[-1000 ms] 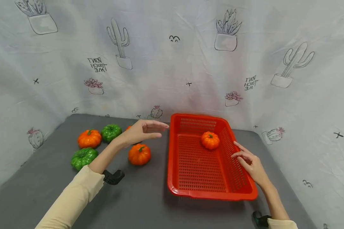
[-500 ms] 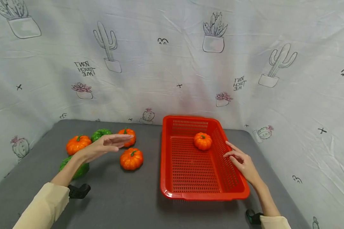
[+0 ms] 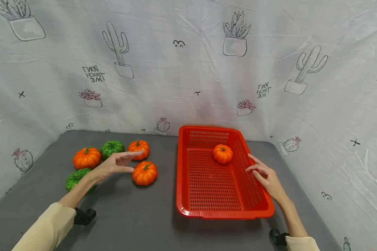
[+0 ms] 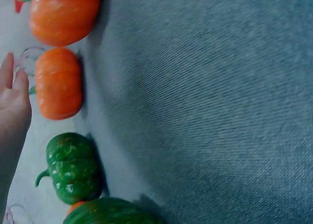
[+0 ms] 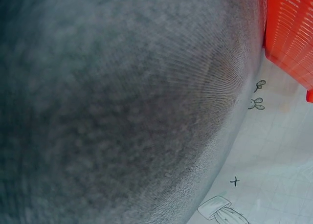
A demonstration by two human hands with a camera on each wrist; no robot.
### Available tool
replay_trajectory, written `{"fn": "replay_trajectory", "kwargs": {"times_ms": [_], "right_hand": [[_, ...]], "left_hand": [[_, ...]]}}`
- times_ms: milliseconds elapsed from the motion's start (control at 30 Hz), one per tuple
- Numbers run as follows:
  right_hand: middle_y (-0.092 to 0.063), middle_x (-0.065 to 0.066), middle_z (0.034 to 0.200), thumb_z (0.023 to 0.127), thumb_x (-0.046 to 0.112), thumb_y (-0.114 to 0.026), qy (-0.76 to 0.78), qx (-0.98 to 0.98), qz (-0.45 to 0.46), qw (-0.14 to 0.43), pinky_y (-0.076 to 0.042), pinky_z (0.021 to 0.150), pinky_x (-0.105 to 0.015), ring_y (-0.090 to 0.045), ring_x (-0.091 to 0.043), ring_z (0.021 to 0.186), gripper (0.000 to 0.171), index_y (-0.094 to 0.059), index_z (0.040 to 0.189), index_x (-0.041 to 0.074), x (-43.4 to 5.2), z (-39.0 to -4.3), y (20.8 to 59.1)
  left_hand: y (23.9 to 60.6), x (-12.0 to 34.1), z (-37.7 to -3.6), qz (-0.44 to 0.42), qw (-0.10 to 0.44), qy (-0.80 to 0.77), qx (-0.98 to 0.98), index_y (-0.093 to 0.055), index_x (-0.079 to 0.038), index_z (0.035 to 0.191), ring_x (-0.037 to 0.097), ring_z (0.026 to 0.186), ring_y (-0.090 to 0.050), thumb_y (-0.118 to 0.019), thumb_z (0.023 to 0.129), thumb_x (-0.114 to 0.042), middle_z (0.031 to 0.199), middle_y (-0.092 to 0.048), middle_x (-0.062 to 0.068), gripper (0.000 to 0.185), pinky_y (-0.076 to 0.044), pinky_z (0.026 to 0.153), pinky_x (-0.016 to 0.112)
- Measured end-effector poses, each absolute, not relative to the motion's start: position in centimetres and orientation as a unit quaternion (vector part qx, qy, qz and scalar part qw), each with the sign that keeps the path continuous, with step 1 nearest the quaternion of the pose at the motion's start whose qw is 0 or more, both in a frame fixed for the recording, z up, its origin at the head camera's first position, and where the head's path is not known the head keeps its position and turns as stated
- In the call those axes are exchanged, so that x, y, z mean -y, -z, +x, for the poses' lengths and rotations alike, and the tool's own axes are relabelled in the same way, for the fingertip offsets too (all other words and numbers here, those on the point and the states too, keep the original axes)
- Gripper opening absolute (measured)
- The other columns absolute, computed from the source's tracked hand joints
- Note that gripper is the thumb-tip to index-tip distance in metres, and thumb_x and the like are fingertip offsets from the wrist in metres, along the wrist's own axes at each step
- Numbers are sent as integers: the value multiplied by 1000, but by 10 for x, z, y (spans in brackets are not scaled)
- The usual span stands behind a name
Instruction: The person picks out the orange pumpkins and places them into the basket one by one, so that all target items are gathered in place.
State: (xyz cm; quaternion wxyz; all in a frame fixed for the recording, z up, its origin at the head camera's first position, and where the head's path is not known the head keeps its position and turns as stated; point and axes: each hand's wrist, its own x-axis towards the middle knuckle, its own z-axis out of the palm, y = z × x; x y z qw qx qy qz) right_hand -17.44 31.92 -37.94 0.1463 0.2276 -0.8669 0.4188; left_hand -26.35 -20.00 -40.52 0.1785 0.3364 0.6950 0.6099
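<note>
Head view: pumpkin (image 3: pixel 144 173) beside left hand (image 3: pixel 114 164)

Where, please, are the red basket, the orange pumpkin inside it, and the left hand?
red basket (image 3: pixel 220 213): head view, on its near rim.
orange pumpkin (image 3: pixel 222 154): head view, on the middle of its body.
left hand (image 3: pixel 114 164): head view, on the middle of the hand.

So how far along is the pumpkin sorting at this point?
One orange pumpkin lies in the red basket. The left hand hovers open by the pumpkins on the table, holding nothing; the right hand rests on the basket's side. Three orange and two green pumpkins remain outside.
</note>
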Motion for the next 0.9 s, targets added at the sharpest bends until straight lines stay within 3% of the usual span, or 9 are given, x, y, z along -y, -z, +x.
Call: {"fn": "replay_trajectory", "kwargs": {"times_ms": [167,400,767,900], "right_hand": [[-36,-24,135,87,-8,-49,-422,867,225,140,-31,85,-11,-34,-43,120,16,-63,94,-5,-320,-175,381],[-35,-23,136,86,-8,-49,-422,867,225,138,-31,86,-12,-32,-42,122,16,-62,94,-5,-321,-175,381],[-36,-23,136,86,-8,-49,-415,870,226,140,-33,84,-12,-33,-41,122,16,-63,94,-5,-320,-176,381],[-36,-24,136,86,-8,-49,-416,869,227,141,-34,80,-13,-34,-42,121,16,-63,94,-5,-320,-175,381]], "left_hand": [[412,189,-266,347,182,-604,-694,-34,3,136,13,132,-23,-59,84,0,142,-28,18,58,-26,102,23],[418,178,-269,365,192,-604,-682,-43,0,132,18,133,-22,-61,83,0,144,-26,14,53,-23,104,39],[425,168,-273,361,184,-590,-698,-48,-2,129,19,133,-22,-64,81,-3,142,-28,19,51,-26,100,18],[430,167,-274,367,183,-577,-706,-49,2,127,28,134,-13,-65,80,-3,141,-31,18,50,-25,99,14]]}}
